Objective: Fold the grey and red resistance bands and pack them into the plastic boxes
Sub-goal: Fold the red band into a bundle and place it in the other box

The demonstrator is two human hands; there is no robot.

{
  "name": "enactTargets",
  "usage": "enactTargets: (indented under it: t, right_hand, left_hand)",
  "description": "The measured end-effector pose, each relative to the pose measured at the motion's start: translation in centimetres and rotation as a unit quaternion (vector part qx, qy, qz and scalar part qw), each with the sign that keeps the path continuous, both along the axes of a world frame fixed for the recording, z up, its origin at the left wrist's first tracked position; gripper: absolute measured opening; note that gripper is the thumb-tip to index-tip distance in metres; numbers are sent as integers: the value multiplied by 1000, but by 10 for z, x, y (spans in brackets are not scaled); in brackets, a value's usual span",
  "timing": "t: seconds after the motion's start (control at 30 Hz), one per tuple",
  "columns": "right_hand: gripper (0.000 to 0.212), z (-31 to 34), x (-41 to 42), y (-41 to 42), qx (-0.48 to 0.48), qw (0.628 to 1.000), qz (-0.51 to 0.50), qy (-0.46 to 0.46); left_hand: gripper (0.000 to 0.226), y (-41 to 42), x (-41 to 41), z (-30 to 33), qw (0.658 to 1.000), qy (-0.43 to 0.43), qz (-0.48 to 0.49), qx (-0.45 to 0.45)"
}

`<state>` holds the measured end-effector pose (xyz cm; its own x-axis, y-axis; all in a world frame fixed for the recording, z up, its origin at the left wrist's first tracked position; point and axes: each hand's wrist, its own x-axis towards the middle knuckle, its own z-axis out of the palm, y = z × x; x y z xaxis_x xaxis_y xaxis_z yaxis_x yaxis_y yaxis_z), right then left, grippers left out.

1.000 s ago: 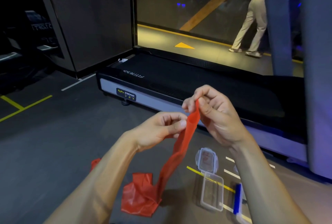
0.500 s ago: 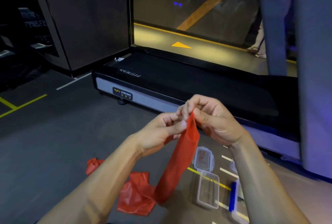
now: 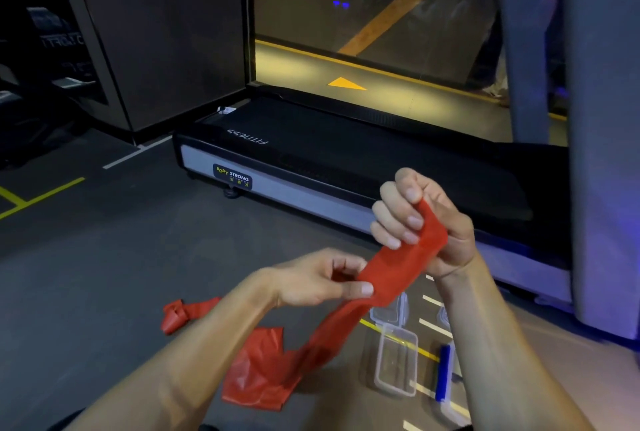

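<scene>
Since a moment ago, right hand has lifted away from left hand; both stay pinched on the thin red stretchy resistance band, trailing floorward left of the clear rectangular plastic box.

Red band pinched between both hands, its tail on the floor beside perhaps two clear boxes.

I see a dark grey floor with yellow tape lines. On it, at five o'clock, lie a clear plastic box and its lid; the red resistance band heaps at six o'clock. A treadmill stands at one o'clock.
</scene>
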<state>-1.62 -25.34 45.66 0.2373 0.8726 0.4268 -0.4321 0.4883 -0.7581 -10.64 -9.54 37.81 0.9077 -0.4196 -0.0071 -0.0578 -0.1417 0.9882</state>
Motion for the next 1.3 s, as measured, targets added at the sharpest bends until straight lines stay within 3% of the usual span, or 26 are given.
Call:
enactTargets:
  t: [0.1, 0.2, 0.37, 0.7, 0.97, 1.07, 1.13, 1.2, 1.3]
  right_hand:
    - [16, -3, 6, -8, -14, 1000, 5, -1]
    - [17, -9, 16, -17, -40, 998, -53, -22]
    - [16, -18, 20, -17, -53, 995, -80, -19]
    - [23, -18, 24, -16, -34, 995, -96, -5]
    - [13, -16, 24, -11, -19, 993, -119, 1]
    - [8, -17, 24, -11, -21, 991, -132, -2]
    - [3, -17, 25, -11, -22, 990, -138, -1]
    - [14, -19, 26, -12, -32, 988, -152, 1]
    - [4, -19, 28, -13, -28, 988, -152, -21]
  left_hand:
    - [11, 10, 3, 4, 997, -31, 67, 11]
    - [13, 21, 2, 4, 993, -50, 102, 39]
    - [16, 20, -2, -3, 989, -58, 111, 83]
    - [30, 28, -7, -9, 990, -49, 105, 81]
    - [34, 24, -8, -10, 993, -43, 89, 68]
    - [46, 22, -7, -12, 991, -49, 99, 76]
    - [42, 23, -7, -13, 988, -58, 111, 95]
    - [39, 24, -6, -13, 986, -59, 107, 110]
    - [38, 23, -7, -13, 986, -61, 98, 120]
